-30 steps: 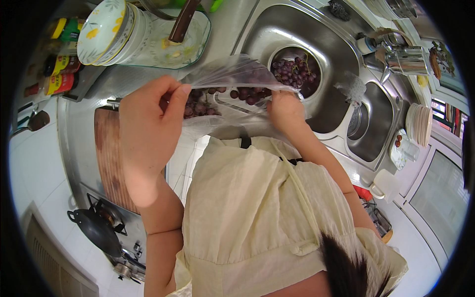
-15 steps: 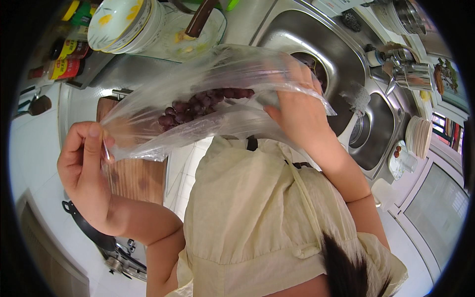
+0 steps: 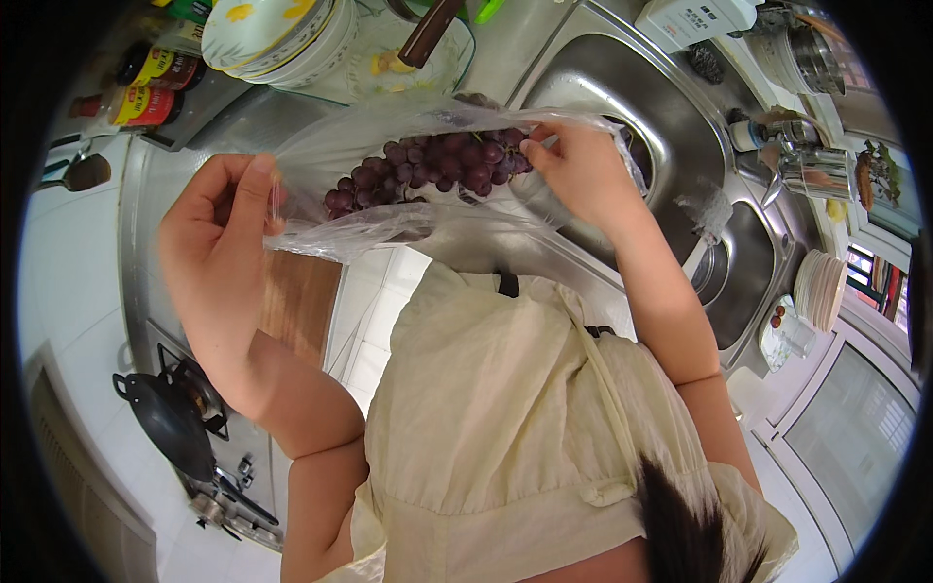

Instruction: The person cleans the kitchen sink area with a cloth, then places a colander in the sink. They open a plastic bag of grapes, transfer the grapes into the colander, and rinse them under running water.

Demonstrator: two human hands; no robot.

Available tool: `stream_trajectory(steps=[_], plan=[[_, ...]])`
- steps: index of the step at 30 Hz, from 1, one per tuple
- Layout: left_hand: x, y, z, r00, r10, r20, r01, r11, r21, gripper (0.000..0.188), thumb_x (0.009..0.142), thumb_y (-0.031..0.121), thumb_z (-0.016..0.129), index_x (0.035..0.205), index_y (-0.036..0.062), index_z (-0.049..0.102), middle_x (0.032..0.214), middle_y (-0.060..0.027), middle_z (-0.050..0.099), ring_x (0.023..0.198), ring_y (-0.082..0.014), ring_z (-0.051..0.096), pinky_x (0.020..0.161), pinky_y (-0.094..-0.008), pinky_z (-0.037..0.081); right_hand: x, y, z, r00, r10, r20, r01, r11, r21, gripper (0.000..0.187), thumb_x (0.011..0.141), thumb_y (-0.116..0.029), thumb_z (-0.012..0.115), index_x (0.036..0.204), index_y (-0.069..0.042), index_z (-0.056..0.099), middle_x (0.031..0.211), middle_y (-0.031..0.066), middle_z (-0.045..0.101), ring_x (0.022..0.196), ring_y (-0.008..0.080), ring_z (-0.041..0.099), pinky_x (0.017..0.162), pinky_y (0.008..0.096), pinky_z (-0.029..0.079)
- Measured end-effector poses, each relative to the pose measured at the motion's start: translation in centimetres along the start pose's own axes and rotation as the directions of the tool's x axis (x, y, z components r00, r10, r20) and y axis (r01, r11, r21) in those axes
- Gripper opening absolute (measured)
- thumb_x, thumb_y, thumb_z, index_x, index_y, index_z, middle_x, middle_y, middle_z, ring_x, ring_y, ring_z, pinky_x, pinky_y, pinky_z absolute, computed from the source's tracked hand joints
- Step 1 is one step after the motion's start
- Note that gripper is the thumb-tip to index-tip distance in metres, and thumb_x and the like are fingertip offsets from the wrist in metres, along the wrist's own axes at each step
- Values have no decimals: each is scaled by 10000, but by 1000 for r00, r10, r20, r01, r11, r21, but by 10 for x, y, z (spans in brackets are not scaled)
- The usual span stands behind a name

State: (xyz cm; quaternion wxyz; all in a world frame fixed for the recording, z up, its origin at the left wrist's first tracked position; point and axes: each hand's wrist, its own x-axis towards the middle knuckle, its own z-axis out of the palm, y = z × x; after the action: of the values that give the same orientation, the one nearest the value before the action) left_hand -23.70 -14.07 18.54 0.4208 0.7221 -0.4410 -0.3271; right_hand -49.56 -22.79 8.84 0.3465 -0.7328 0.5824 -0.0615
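Head camera view: at upper centre, a clear plastic bag (image 3: 379, 222) is already open, its dark grape bunch (image 3: 432, 165) not yet out, the left hand (image 3: 219, 219) pinching the bag's left edge, the right hand (image 3: 588, 175) at the bunch's right end, its grip unclear.

My left hand (image 3: 216, 219) hides part of the wooden board (image 3: 301, 296); some of its fingertips are out of sight. My right hand (image 3: 586, 173) and the clear bag (image 3: 340, 233) cover part of the sink (image 3: 603, 73). The top edge cuts off the bowls (image 3: 248, 39) and a brown handle (image 3: 428, 37). Red bits (image 3: 777, 316) on a far-right plate (image 3: 776, 345) are too small to identify.
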Motion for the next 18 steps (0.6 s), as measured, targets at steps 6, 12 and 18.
stream_trajectory(steps=[6, 12, 18], plan=[[3, -4, 1, 999, 20, 31, -19, 999, -35, 173, 898, 131, 592, 787, -1, 593, 670, 23, 550, 608, -24, 459, 566, -175, 384, 4, 19, 26, 996, 22, -85, -28, 997, -71, 234, 817, -185, 555, 994, -55, 633, 957, 196, 643, 919, 353, 608, 815, 423, 483], [1, -6, 9, 999, 10, 32, -9, 1000, -28, 162, 892, 129, 597, 797, -3, 601, 668, 22, 552, 595, -28, 460, 551, -179, 385, -5, 29, 36, 995, 2, -99, -21, 980, -196, 176, 771, -167, 627, 886, -36, 648, 900, 175, 629, 832, 341, 613, 764, 416, 487], [2, -7, 20, 999, 34, 34, -33, 999, -16, 171, 881, 135, 609, 796, -13, 605, 662, 12, 566, 580, -38, 470, 538, -185, 393, -14, 48, 65, 997, -38, -62, 18, 952, -304, 157, 752, -193, 653, 827, -60, 687, 916, 139, 608, 845, 316, 612, 759, 409, 496]])
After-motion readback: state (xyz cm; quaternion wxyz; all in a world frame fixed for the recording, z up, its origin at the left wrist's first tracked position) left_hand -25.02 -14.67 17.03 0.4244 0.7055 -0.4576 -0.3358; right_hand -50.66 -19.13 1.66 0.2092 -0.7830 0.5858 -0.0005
